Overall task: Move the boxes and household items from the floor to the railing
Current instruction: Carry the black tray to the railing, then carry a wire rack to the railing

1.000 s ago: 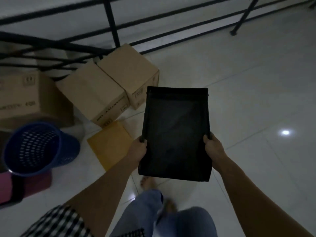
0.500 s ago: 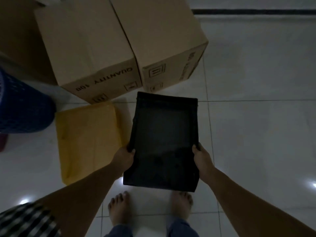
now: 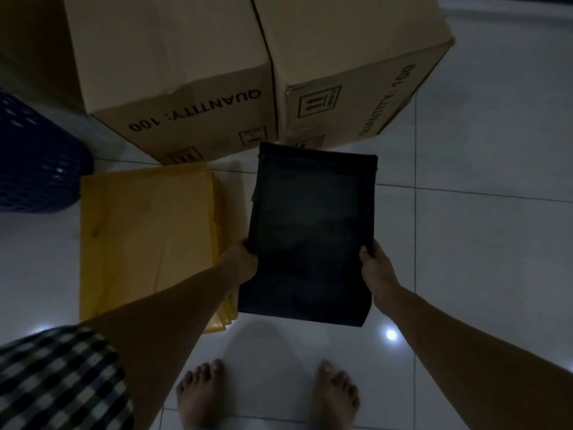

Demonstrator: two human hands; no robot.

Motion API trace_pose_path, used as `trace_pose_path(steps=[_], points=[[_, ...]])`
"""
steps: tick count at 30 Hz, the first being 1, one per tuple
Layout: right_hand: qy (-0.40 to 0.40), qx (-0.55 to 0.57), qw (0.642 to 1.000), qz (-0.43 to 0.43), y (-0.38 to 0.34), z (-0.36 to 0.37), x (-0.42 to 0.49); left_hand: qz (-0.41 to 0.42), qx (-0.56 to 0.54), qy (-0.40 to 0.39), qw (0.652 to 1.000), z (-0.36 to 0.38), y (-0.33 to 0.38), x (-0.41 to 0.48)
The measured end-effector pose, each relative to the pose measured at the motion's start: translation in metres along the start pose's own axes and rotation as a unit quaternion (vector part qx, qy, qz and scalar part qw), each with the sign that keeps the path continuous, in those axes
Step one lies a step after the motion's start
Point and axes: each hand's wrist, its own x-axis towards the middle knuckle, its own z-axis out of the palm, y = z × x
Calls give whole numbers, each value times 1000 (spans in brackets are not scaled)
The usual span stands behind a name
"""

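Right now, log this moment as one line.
left hand: grips flat black item, left edge | right hand: grips its right edge | cardboard boxes: on floor ahead | yellow envelopes: on floor

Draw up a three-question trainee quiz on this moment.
1. True or false: the left hand and right hand both grip the black flat item.
2. What lies on the floor beside the blue basket? A. yellow envelopes B. a red bucket C. a green bottle
3. Fill in: the left cardboard box reads "QUANTITY: ___".
Key: 1 true; 2 A; 3 100.
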Motion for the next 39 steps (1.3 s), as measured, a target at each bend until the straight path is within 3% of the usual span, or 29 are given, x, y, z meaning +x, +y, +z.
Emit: trace_pose_path(steps=[6, 11, 14, 20, 25, 33, 39], points=[[-38, -47, 998, 1, -16, -3, -4, -2, -52, -16, 999, -5, 13, -11], [-80, -116, 989, -47, -51, -14, -66, 38, -86, -25, 995, -29, 31, -84], [-99, -220, 962, -127, -89, -23, -129, 61, -74, 43, 994, -57, 37, -158], [-76, -414, 874, -242, -179, -56, -293, 101, 63, 130, 984, -142, 42, -338], [-54, -451, 835, -311, -246, -66, -430, 70, 112, 219, 967, -196, 33, -468], [-73, -452, 807, -374, -302, -31, -539, 0, 48, 343, 938, -256, -15, -590], [-107, -490, 739, -449, -332, 37, -607, -71, 2, 421, 904, -294, -86, -654]])
